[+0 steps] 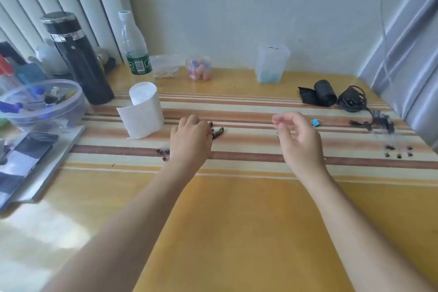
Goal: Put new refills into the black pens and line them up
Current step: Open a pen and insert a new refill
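- Seeing both hands out over the striped table [237,220], well apart from each other.
- Left hand [190,137], centre frame: knuckles up, fingers curled down onto a black pen [218,132]. The pen's right end sticks out past the fingertips. The underside is hidden, so I can't tell if it's gripped or just touched.
- Right hand [299,136], right of centre: raised off the table, fingers loosely curled toward the thumb. There's a small silvery bit [276,133] at the thumb tip, too small for me to call it held or not.
- Small black pieces [163,152] sit in a cluster just left of the left wrist.
- Far right: clear tubes [388,127] with dark ends lie side by side, blurred. Loose black bits [399,152] are just below them.
- Small blue item [315,122] is just right of the right hand.
- Upper right: black roll [318,92] beside a coiled black cable [353,99].
- Back edge: clear tub [272,64], jar [199,70] of pink and blue pieces, water bottle [134,50], black flask [78,59].
- Paper roll [144,109] stands just left of the left hand.
- Left edge: clear bowl [42,102], with a phone [26,156] below it.
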